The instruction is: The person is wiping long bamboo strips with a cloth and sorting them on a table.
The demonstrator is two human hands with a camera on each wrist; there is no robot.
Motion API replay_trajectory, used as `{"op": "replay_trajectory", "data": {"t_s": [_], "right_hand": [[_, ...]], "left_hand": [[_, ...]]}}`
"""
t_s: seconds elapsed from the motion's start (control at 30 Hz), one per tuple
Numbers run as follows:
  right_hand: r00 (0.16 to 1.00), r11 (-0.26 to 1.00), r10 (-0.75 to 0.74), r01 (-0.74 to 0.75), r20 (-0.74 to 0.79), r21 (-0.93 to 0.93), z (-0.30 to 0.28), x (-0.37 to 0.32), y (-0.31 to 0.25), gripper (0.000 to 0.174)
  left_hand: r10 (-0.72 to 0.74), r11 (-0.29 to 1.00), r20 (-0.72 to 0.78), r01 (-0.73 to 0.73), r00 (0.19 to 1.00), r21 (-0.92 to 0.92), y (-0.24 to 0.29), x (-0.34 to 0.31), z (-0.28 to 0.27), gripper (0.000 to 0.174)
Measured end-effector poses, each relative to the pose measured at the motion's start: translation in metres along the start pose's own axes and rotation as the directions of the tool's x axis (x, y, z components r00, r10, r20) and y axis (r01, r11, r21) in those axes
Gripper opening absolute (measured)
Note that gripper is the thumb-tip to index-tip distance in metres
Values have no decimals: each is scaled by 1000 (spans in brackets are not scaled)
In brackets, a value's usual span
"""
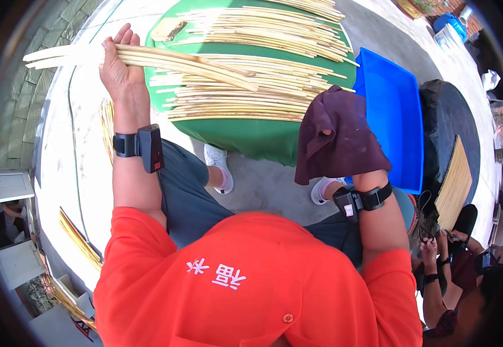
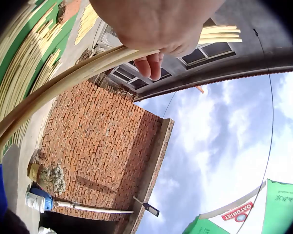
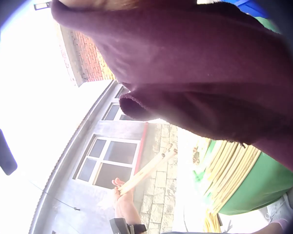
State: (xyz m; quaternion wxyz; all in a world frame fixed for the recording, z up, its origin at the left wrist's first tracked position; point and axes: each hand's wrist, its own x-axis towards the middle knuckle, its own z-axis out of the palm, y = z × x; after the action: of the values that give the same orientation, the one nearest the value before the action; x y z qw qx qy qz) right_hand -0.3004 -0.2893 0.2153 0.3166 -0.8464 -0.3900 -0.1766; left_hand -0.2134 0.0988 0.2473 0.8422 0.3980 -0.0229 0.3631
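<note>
Big picture first: the green-draped bench fills 12 o'clock, and out at 2 o'clock sits the blue tub. Across the bench lie rows of laid strips, pale and roughly parallel, running 9 to 3. Now the dark purple cloth, nearer me than the tub: it covers all but the base of my right hand, so I can't tell how those fingers lie. And over at 10 o'clock, the held strips! My left hand grips the bundle, its free ends angling over the bench toward 3. Smallest, at 11 o'clock: a tan block. I read this as wiping, so I'd wrap the cloth snugly, draw it lengthwise with light, even pressure, turn the bundle between passes and mind splinters.
</note>
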Motion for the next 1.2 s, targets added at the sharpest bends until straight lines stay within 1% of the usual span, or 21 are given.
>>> {"op": "replay_trajectory", "data": {"t_s": [0.03, 0.07, 0.1, 0.13, 0.2, 0.23, 0.27, 0.3, 0.33, 0.37, 0.47, 0.5, 0.6, 0.67, 0.7, 0.73, 0.77, 0.87, 1.0, 1.1, 1.2], "right_hand": [[986, 985, 158, -161, -47, -55, -4, 3, 2, 29], [988, 987, 149, -151, -46, -51, -7, 9, -1, 29], [988, 953, 134, -108, 75, -284, -11, 16, -6, 29], [971, 868, 143, -30, 192, -496, -11, 21, -8, 29], [983, 909, 98, -26, 154, -415, -5, 20, -6, 23], [961, 744, 90, 110, 262, -659, 4, 20, -7, 20], [925, 513, 109, 262, 364, -818, 16, 20, -7, 17], [925, 517, 103, 265, 366, -814, 27, 16, -6, 17], [850, 689, 99, 317, 518, -652, 37, 11, -7, 19], [755, 826, 59, 330, 653, -457, 43, 9, -9, 27], [784, 912, -35, 279, 620, -301, 36, 24, -25, 18], [747, 936, 46, 200, 664, -289, 43, 21, -20, 22], [748, 948, 179, 42, 639, -315, 48, 16, -16, 27], [728, 946, 191, 43, 659, -322, 51, 20, -15, 27], [657, 946, 224, 30, 720, -322, 51, 25, -15, 26], [579, 945, 260, 14, 773, -328, 52, 28, -17, 26], [659, 953, 176, 73, 731, -295, 52, 25, -15, 26], [595, 968, 155, 69, 789, -243, 45, 35, -17, 26], [557, 973, 205, -26, 805, -230, 53, 28, -9, 25], [599, 967, 238, -70, 764, -246, 56, 22, -7, 19], [614, 964, 207, 7, 761, -267, 53, 22, -8, 17]], "left_hand": [[9, 1000, -1, -9, 1000, 2, 9, 2, 12, 19], [63, 985, 134, -83, 989, 152, 14, 0, 27, 17], [95, 939, 267, -176, 959, 296, 15, -5, 39, 17], [-87, 729, 614, -370, 785, 576, -5, -4, 57, 18], [-147, 807, 503, -191, 852, 559, -1, -8, 64, 16], [-218, 755, 544, -213, 810, 621, -21, -8, 66, 15], [-192, 583, 649, -446, 737, 679, -49, -8, 60, 15], [-265, 332, 728, -649, 632, 684, -56, -22, 75, 16], [-343, 107, 754, -774, 560, 624, -82, -21, 67, 18], [-405, 94, 768, -812, 497, 576, -102, -27, 59, 18], [-626, 88, 660, -804, 415, 588, -154, -36, 24, 11], [-653, 87, 655, -821, 380, 564, -168, -35, 13, 7], [-716, 79, 633, -868, 293, 490, -196, -32, -9, 8], [-712, 78, 649, -889, 268, 452, -213, -32, -13, 10], [-714, 85, 663, -911, 226, 403, -222, -32, -14, 11], [-713, 87, 664, -911, 226, 403, -225, -33, -15, 11], [-712, 114, 669, -904, 215, 412, -232, -37, -14, 11], [-711, 163, 679, -895, 186, 416, -256, -49, -9, 10], [-678, 130, 697, -896, 233, 425, -282, -57, -18, 11], [-754, 91, 619, -897, 222, 433, -278, -57, -15, 26], [-788, 105, 562, -845, 251, 525, -279, -52, -15, 41]]}}
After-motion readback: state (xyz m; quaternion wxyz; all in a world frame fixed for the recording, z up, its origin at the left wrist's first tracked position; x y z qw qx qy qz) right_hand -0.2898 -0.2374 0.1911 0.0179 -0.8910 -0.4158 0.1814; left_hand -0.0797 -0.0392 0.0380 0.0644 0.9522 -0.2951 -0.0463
